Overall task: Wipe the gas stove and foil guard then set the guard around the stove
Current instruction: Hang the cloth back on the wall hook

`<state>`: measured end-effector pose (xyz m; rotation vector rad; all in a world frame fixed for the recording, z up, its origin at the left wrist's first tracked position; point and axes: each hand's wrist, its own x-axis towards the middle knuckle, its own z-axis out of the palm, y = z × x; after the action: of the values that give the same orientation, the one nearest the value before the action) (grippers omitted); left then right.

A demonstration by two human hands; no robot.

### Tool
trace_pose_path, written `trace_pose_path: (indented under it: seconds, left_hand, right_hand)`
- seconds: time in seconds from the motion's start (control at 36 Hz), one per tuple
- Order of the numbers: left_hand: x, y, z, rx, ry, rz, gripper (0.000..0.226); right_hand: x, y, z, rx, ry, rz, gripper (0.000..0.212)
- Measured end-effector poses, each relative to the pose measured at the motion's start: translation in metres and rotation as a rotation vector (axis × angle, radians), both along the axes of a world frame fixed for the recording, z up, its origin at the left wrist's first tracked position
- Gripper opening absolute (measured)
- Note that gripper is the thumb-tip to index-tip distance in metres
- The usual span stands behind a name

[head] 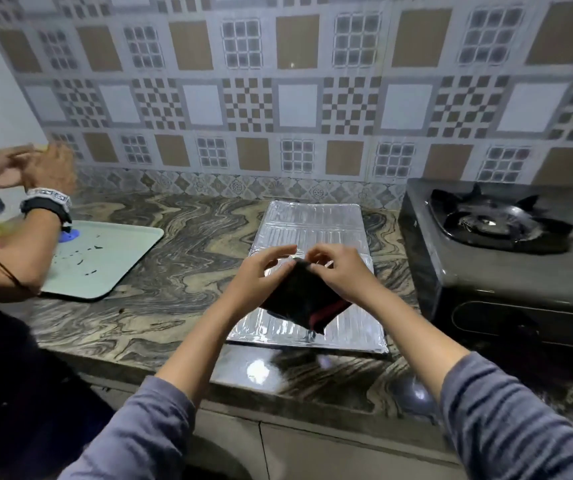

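Patterned tile wall, marbled counter [160, 271]. Guard [312, 223] lies folded flat at centre frame, stove [485, 268] just beside it at right. Left hand [260, 275] and right hand [340, 271] both pinch a dark cloth [304, 299] above the guard. Foil likely light, thin, easily creased: lift by its edges. Cloth soft, limp.

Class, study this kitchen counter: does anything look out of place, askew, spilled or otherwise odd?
The foil guard lies folded flat on the counter, left of the gas stove, not standing around it. Dark specks are scattered across the pale tray. Nothing looks damaged.
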<state>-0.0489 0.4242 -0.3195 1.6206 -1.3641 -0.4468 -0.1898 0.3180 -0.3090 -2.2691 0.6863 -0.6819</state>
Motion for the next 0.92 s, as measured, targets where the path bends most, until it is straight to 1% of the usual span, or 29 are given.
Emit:
trace_pose_path:
  seconds: [0.08,0.17,0.36,0.42,0.5,0.56,0.67,0.75,0.86,0.92]
  left_hand:
    - [-0.014,-0.006,0.019,-0.062,-0.061,-0.033,0.027]
    - [-0.028,-0.016,0.034,-0.14,-0.13,-0.045,0.026]
    - [-0.045,-0.042,0.066,-0.339,-0.297,0.0,0.014]
    - [-0.045,-0.051,0.071,-0.384,-0.341,0.03,0.014]
    - [-0.042,-0.063,0.081,-0.454,-0.386,0.072,0.015]
    - [-0.036,-0.072,0.09,-0.473,-0.391,0.083,0.015]
    - [-0.011,-0.089,0.106,-0.497,-0.422,0.103,0.015]
    - [0.015,-0.104,0.114,-0.515,-0.439,0.12,0.015]
    - [0.05,-0.131,0.12,-0.525,-0.434,0.124,0.014]
    - [0.066,-0.147,0.124,-0.531,-0.438,0.129,0.013]
  right_hand:
    - [-0.019,-0.008,0.022,-0.062,-0.061,-0.036,0.01]
    - [-0.033,-0.014,0.042,-0.132,-0.076,-0.033,0.008]
    - [-0.053,-0.028,0.074,-0.176,-0.117,-0.05,0.006]
    - [-0.053,-0.034,0.08,-0.173,-0.101,-0.059,0.009]
    - [-0.051,-0.043,0.082,-0.161,-0.008,-0.052,0.017]
    - [-0.047,-0.053,0.08,-0.114,0.002,-0.048,0.02]
    - [-0.034,-0.075,0.085,0.038,-0.122,-0.06,0.014]
    - [-0.018,-0.093,0.098,-0.012,-0.115,-0.08,0.012]
    - [0.011,-0.121,0.113,-0.091,-0.016,-0.073,0.012]
    - [0.028,-0.135,0.118,-0.105,-0.002,-0.083,0.011]
